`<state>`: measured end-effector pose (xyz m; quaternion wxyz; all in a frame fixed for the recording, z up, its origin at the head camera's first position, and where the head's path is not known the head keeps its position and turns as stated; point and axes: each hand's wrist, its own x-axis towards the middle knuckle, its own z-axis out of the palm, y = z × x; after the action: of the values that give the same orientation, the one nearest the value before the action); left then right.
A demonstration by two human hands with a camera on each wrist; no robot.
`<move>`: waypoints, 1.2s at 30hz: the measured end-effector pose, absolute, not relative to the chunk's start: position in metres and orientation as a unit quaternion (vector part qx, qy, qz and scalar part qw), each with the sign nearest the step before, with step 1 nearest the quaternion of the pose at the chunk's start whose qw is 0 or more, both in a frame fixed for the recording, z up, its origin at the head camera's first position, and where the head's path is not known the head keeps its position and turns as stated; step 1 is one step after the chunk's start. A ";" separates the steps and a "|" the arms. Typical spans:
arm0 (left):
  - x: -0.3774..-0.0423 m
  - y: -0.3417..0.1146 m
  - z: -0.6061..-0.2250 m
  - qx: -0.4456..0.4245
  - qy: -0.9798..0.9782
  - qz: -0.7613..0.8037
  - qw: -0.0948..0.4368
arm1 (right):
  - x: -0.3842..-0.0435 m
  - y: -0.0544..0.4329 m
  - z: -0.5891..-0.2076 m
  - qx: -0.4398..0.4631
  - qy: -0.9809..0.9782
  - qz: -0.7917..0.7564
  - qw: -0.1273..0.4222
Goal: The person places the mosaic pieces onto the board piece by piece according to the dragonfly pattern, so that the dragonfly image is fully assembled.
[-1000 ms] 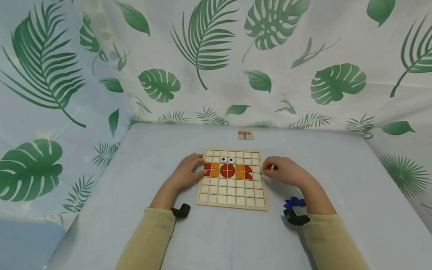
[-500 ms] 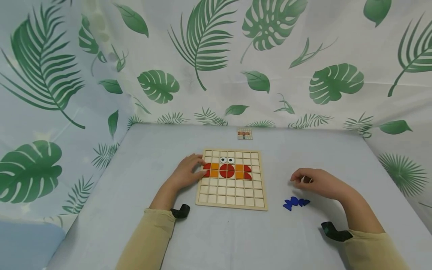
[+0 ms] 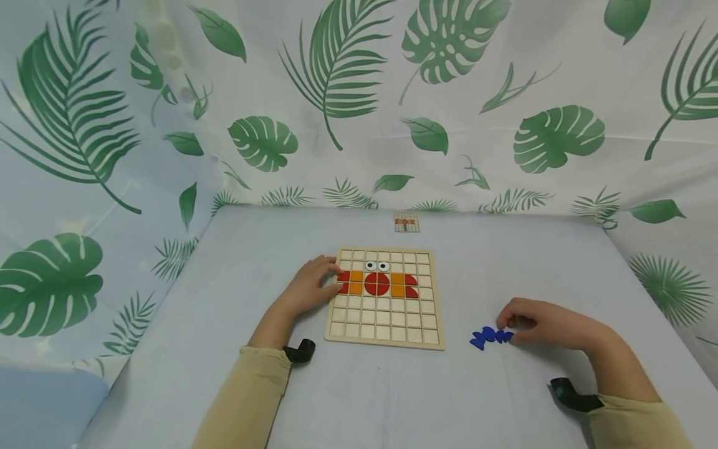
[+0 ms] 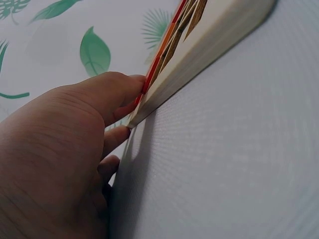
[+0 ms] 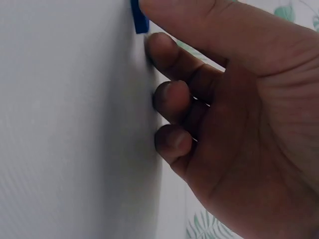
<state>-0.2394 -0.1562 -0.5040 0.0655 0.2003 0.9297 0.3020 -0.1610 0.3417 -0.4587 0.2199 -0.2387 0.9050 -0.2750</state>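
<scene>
The left hand (image 3: 307, 287) rests at the left edge of a square wooden grid board (image 3: 387, 342), its fingertips touching the rim and a red tile (image 4: 154, 65) there. On the board lie red curved tiles (image 3: 377, 284), orange square tiles (image 3: 397, 285) and two round eye tiles (image 3: 377, 266). To the right of the board, the right hand (image 3: 555, 321) pinches at the end of a short row of blue tiles (image 3: 488, 335). Its thumb lies against one blue tile (image 5: 140, 20) in the right wrist view, where the other fingers are curled.
A small pattern card (image 3: 406, 222) showing a similar gridded picture lies behind the board. The table (image 3: 381, 399) has a pale cover. Leaf-printed cloth (image 3: 359, 168) hangs along the back and sides.
The right hand has moved from the board's right edge rightward and toward the body, down to the blue tiles. The left hand stays at the board.
</scene>
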 end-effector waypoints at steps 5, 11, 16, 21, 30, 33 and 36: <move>-0.240 -0.157 -0.505 0.199 0.929 0.304 0.068 | -0.163 0.332 -0.463 -0.227 0.916 -0.260 0.202; -0.240 -0.157 -0.506 0.201 0.928 0.306 0.065 | -0.167 0.316 -0.471 -0.207 0.941 -0.232 0.131; -0.240 -0.158 -0.506 0.204 0.928 0.305 0.064 | -0.170 0.309 -0.475 -0.174 0.961 -0.204 0.072; -0.240 -0.158 -0.507 0.205 0.928 0.304 0.064 | -0.168 0.311 -0.473 -0.162 0.961 -0.213 0.076; -0.242 -0.157 -0.508 0.200 0.930 0.300 0.065 | -0.165 0.310 -0.470 -0.181 0.956 -0.215 0.088; -0.242 -0.157 -0.507 0.198 0.929 0.304 0.069 | -0.164 0.311 -0.470 -0.186 0.952 -0.223 0.094; -0.241 -0.157 -0.506 0.198 0.928 0.308 0.071 | -0.163 0.312 -0.472 -0.196 0.949 -0.228 0.092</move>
<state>-0.2407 -0.1572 -0.5064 0.0712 0.1978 0.9280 0.3075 -0.1631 0.3124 -0.4717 0.0917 -0.1959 0.9492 -0.2284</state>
